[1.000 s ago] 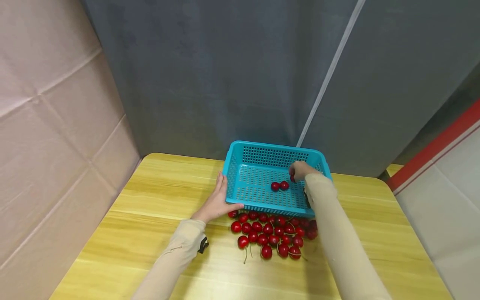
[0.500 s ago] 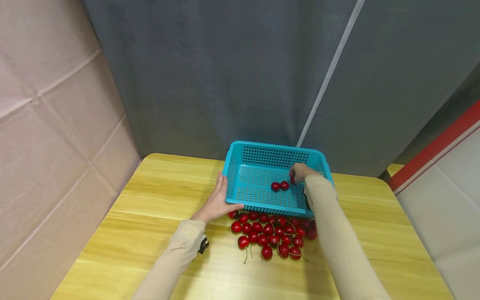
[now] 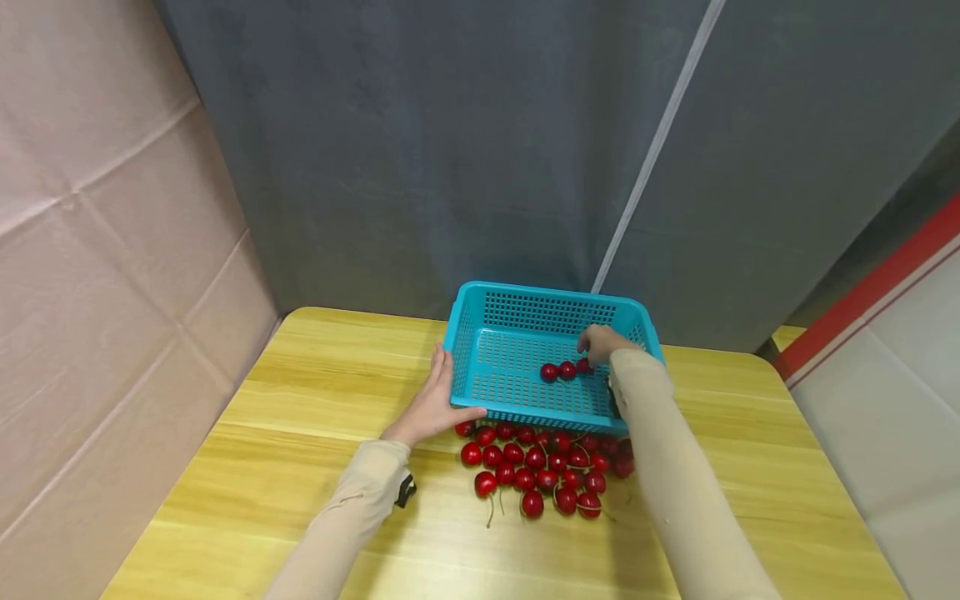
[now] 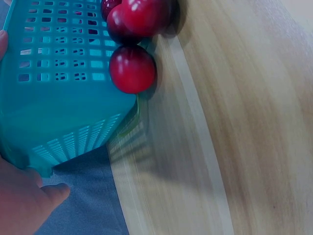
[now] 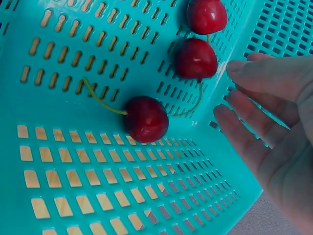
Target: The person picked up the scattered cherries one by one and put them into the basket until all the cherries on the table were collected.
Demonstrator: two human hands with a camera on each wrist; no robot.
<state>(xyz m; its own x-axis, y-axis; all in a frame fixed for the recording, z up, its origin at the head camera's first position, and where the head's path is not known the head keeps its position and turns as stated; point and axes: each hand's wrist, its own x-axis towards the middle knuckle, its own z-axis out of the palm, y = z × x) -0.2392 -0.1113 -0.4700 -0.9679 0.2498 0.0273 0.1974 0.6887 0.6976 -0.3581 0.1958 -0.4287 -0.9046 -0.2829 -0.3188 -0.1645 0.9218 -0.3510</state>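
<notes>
A turquoise plastic basket [image 3: 510, 346] stands on the table, with three red cherries in a row on its floor. The cherry [image 3: 584, 366] at the row's right end lies just below my right hand [image 3: 602, 343]. In the right wrist view, the fingers [image 5: 244, 105] are apart and hold nothing, close to a stemmed cherry [image 5: 195, 58]. My left hand [image 3: 432, 407] rests against the basket's near left corner. Its straight fingers lie along the left side, and the thumb lies along the front rim.
Several loose cherries [image 3: 536, 457], some with stems, lie on the wooden table [image 3: 322, 400] against the basket's front. Behind the table hangs a dark grey curtain [image 3: 420, 167]. A pale covering [image 3: 112, 275] borders the left side.
My right hand's fingers have let go of a cherry, which now lies on the basket floor beside the other two. The left hand and basket have stayed in place.
</notes>
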